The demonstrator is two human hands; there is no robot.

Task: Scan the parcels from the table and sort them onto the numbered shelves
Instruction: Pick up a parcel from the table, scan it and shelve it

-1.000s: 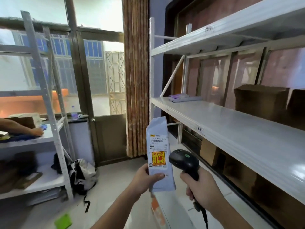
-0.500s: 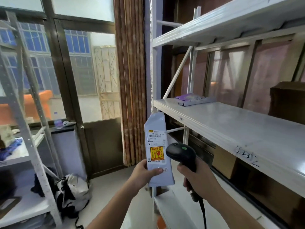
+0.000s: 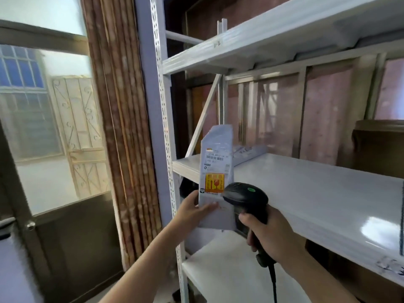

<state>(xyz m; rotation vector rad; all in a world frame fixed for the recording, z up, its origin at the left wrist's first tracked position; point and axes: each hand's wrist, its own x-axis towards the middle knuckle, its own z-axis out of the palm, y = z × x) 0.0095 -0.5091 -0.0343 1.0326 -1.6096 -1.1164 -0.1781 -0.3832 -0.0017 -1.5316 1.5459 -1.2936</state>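
My left hand (image 3: 192,212) holds a grey-white parcel bag (image 3: 216,169) upright by its lower edge; the bag bears a barcode label and a yellow-orange fragile sticker. My right hand (image 3: 270,235) grips a black handheld scanner (image 3: 246,196), whose head sits just right of the bag's lower part. Both are in front of the left end of the white metal rack's middle shelf (image 3: 306,193). Another flat grey parcel (image 3: 249,153) lies at the back left of that shelf. The upper shelf (image 3: 240,47) has a handwritten number on its front edge.
A brown cardboard box (image 3: 380,147) stands at the right on the middle shelf. The rack's perforated upright (image 3: 166,127) is left of the parcel. A lower shelf (image 3: 229,278) lies beneath my hands. A striped curtain (image 3: 122,127) and a glazed door (image 3: 54,138) are on the left.
I have come closer to the rack and turned right; the other rack at the left has left view. The parcel and scanner are held the same way, now level with the middle shelf's left end.
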